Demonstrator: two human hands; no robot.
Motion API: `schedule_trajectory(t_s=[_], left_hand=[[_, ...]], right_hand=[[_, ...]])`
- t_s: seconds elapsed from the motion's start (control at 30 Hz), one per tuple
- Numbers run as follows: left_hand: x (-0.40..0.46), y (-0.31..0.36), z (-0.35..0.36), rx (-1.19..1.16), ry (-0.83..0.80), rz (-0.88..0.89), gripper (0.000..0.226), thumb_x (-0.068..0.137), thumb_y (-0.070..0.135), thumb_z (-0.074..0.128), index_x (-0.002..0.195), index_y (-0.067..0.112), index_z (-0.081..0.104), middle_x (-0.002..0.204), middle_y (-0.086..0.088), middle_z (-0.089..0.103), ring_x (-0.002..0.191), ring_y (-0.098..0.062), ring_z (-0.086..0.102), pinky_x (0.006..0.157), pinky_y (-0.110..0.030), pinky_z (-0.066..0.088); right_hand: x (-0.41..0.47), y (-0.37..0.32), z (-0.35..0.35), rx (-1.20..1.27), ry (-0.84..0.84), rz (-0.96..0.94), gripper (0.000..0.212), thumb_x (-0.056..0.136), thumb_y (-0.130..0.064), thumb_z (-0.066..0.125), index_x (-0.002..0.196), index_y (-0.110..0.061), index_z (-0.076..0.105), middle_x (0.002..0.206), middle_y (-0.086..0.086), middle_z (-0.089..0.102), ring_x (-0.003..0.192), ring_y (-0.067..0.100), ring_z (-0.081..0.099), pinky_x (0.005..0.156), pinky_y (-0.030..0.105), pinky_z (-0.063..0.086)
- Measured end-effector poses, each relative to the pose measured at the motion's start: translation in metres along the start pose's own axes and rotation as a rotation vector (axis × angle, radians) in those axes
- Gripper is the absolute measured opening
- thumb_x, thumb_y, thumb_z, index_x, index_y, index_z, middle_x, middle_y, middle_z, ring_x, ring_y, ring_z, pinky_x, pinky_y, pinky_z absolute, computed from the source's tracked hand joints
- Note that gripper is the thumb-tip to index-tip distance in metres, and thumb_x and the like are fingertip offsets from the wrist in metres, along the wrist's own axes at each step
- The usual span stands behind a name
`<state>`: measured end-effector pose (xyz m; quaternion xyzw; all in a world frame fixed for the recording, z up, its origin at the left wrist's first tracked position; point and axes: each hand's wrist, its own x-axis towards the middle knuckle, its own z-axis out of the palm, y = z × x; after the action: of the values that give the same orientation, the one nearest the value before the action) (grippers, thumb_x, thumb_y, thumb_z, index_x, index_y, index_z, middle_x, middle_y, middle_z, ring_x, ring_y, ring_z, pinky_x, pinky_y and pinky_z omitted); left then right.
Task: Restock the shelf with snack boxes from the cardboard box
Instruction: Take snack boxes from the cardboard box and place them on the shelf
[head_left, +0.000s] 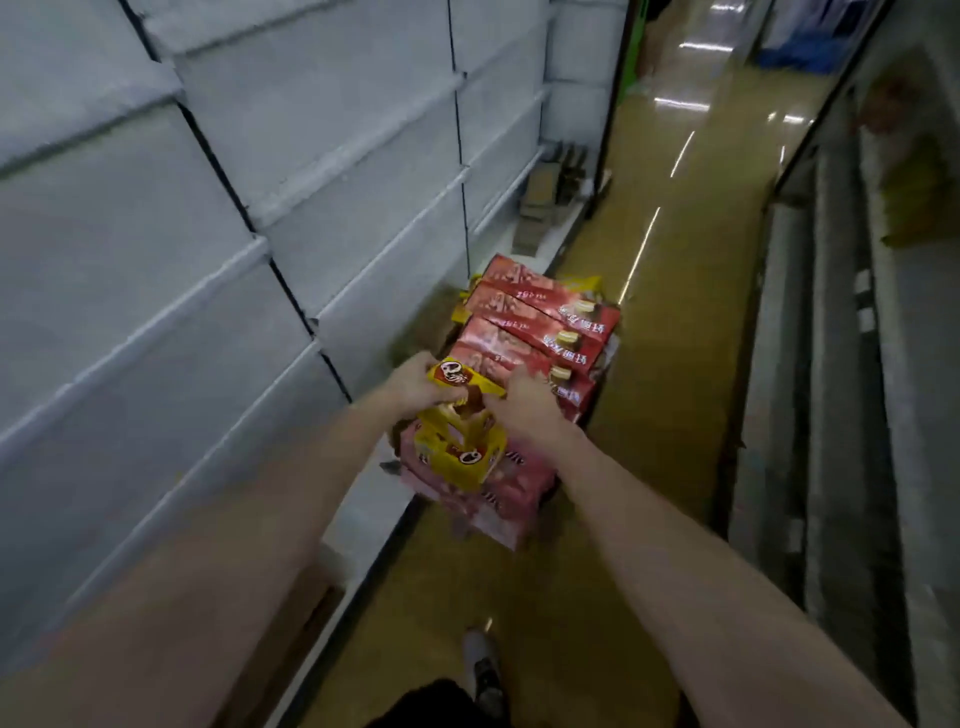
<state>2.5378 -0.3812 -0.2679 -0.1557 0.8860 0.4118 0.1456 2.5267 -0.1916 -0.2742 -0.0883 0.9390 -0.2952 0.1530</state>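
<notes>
The white shelves (218, 291) run along the left side, their tiers bare and blurred. At about eleven o'clock from the pile on the floor, the left hand (415, 382) curls its fingers round the near end of a yellow snack box (465, 379), and just to its right the right hand (524, 402) grips the same box from the other side (both arms reach straight out). Below them hangs a second yellow box (460, 457), over pink boxes (498, 493). At twelve o'clock lie red boxes (540, 322), stacked flat on the yellowish floor (670, 332). A shoe (483, 670) shows at six o'clock.
</notes>
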Motion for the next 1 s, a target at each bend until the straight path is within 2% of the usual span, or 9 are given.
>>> schedule_trajectory(t_s=[0.1, 0.3, 0.37, 0.43, 0.53, 0.7, 0.8, 0.87, 1.0], left_hand=[[-0.003, -0.015, -0.001, -0.071, 0.042, -0.015, 0.078, 0.039, 0.061, 0.089, 0.099, 0.015, 0.067, 0.089, -0.002, 0.072, 0.079, -0.02, 0.067, 0.066, -0.031, 0.053], [-0.025, -0.023, -0.019, -0.359, 0.069, -0.135, 0.083, 0.049, 0.036, 0.095, 0.12, 0.008, 0.063, 0.105, -0.011, 0.073, 0.073, -0.019, 0.071, 0.05, -0.023, 0.052], [0.003, -0.053, -0.027, -0.441, 0.082, -0.147, 0.104, 0.032, 0.047, 0.095, 0.124, 0.012, 0.061, 0.108, -0.009, 0.072, 0.083, -0.023, 0.073, 0.069, -0.036, 0.061], [-0.012, -0.043, -0.041, -0.491, 0.082, -0.155, 0.084, 0.043, 0.041, 0.096, 0.115, 0.013, 0.063, 0.108, -0.008, 0.072, 0.082, -0.019, 0.072, 0.08, -0.04, 0.06], [-0.027, -0.035, -0.058, -0.485, 0.111, -0.115, 0.022, 0.083, 0.006, 0.075, 0.1, 0.01, 0.063, 0.089, -0.011, 0.067, 0.047, -0.005, 0.062, 0.043, -0.015, 0.048], [-0.007, -0.072, -0.08, -0.359, 0.18, -0.096, 0.031, 0.077, 0.004, 0.08, 0.106, 0.005, 0.069, 0.093, -0.01, 0.064, 0.079, -0.017, 0.056, 0.04, -0.017, 0.039], [0.017, -0.101, -0.082, -0.257, 0.031, -0.132, 0.059, 0.047, 0.038, 0.097, 0.09, 0.008, 0.07, 0.092, -0.01, 0.072, 0.079, -0.02, 0.067, 0.064, -0.034, 0.057], [0.054, -0.13, -0.072, -0.216, -0.018, -0.115, 0.078, 0.03, 0.047, 0.097, 0.09, 0.006, 0.07, 0.089, -0.012, 0.073, 0.077, -0.024, 0.07, 0.071, -0.04, 0.06], [0.022, -0.101, -0.071, -0.146, -0.012, -0.054, 0.073, 0.044, 0.036, 0.094, 0.102, 0.008, 0.06, 0.095, -0.011, 0.067, 0.088, -0.03, 0.069, 0.061, -0.032, 0.054]], right_hand=[[0.01, 0.02, 0.032, 0.186, -0.007, 0.027, 0.062, 0.072, -0.047, 0.052, 0.122, -0.011, 0.058, 0.105, 0.013, 0.07, 0.098, 0.034, 0.066, 0.082, 0.041, 0.055], [-0.043, -0.016, 0.02, 0.414, 0.078, -0.01, 0.056, 0.081, -0.032, 0.069, 0.131, -0.016, 0.05, 0.12, 0.004, 0.062, 0.107, 0.022, 0.06, 0.093, 0.041, 0.051], [-0.047, -0.024, 0.02, 0.352, 0.025, -0.005, 0.063, 0.071, -0.043, 0.065, 0.125, -0.015, 0.051, 0.113, 0.005, 0.064, 0.103, 0.024, 0.063, 0.088, 0.044, 0.054], [-0.05, -0.033, 0.021, 0.189, -0.056, 0.017, 0.069, 0.07, -0.043, 0.074, 0.127, -0.011, 0.05, 0.119, 0.01, 0.06, 0.11, 0.029, 0.059, 0.09, 0.043, 0.053], [-0.051, -0.038, 0.029, -0.043, -0.108, 0.062, 0.085, 0.074, -0.04, 0.083, 0.143, -0.011, 0.041, 0.141, 0.015, 0.046, 0.127, 0.035, 0.048, 0.101, 0.044, 0.046], [-0.051, -0.052, 0.054, -0.311, -0.168, 0.156, 0.092, 0.078, -0.047, 0.076, 0.151, -0.019, 0.028, 0.156, 0.017, 0.024, 0.144, 0.042, 0.022, 0.114, 0.061, 0.021], [-0.048, -0.056, 0.071, -0.341, -0.134, 0.233, 0.094, 0.079, -0.044, 0.077, 0.152, -0.019, 0.024, 0.157, 0.016, 0.024, 0.145, 0.041, 0.021, 0.116, 0.061, 0.018], [-0.049, -0.059, 0.078, -0.353, -0.081, 0.248, 0.087, 0.083, -0.033, 0.074, 0.152, -0.019, 0.023, 0.156, 0.016, 0.023, 0.144, 0.042, 0.02, 0.115, 0.061, 0.022], [-0.05, -0.062, 0.084, -0.395, 0.005, 0.267, 0.076, 0.081, -0.008, 0.072, 0.147, -0.017, 0.034, 0.149, 0.013, 0.033, 0.138, 0.039, 0.029, 0.107, 0.055, 0.04]])
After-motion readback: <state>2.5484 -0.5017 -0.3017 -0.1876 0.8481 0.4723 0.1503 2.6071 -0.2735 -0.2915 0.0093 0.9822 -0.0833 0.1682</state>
